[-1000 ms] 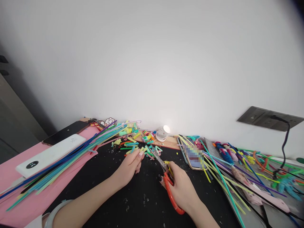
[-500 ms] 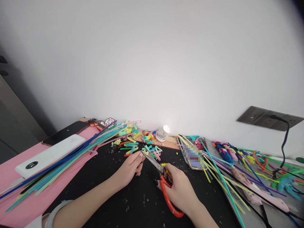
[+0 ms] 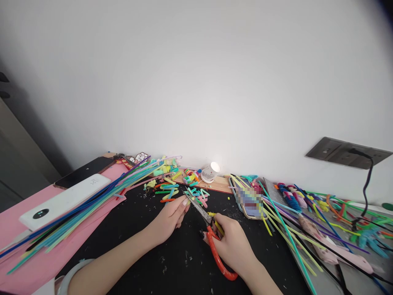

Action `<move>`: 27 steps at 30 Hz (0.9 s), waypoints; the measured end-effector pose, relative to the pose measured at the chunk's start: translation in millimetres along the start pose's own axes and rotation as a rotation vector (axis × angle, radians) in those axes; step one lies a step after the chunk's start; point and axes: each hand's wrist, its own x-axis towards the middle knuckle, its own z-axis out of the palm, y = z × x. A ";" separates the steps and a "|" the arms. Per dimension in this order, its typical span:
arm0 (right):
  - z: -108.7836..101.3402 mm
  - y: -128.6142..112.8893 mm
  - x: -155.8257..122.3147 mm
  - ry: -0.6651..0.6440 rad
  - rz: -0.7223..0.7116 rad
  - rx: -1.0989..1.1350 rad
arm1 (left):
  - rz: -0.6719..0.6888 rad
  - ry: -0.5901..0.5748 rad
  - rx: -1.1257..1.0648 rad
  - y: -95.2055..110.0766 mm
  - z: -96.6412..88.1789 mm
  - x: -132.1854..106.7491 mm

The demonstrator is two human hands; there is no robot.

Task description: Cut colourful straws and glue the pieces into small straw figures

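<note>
My right hand point(image 3: 233, 246) grips red-handled scissors point(image 3: 215, 250), their metal blades point(image 3: 196, 205) pointing up-left over the black mat point(image 3: 147, 246). A short yellow straw piece point(image 3: 213, 215) lies by the blades' pivot, near my right fingers. My left hand point(image 3: 170, 217) rests on the mat with fingers pinched together at the blade tips; what they hold is too small to make out. Just beyond both hands lies a scatter of cut straw pieces point(image 3: 184, 190) in several colours.
A bundle of long coloured straws point(image 3: 82, 205) crosses a pink sheet point(image 3: 27, 262) at left, beside a white power bank point(image 3: 61, 200) and a dark phone point(image 3: 86, 170). A paper cup point(image 3: 210, 172), another phone point(image 3: 248, 198), more straws point(image 3: 288, 233) and a wall socket point(image 3: 346, 153) lie right.
The scissors swung left and down a little, their tips now meeting my left fingers. My left hand shifted slightly toward the blades.
</note>
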 end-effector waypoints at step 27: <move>-1.2 3.2 0.8 0.053 -0.022 -0.094 | 0.012 -0.012 0.057 5.9 1.8 -5.2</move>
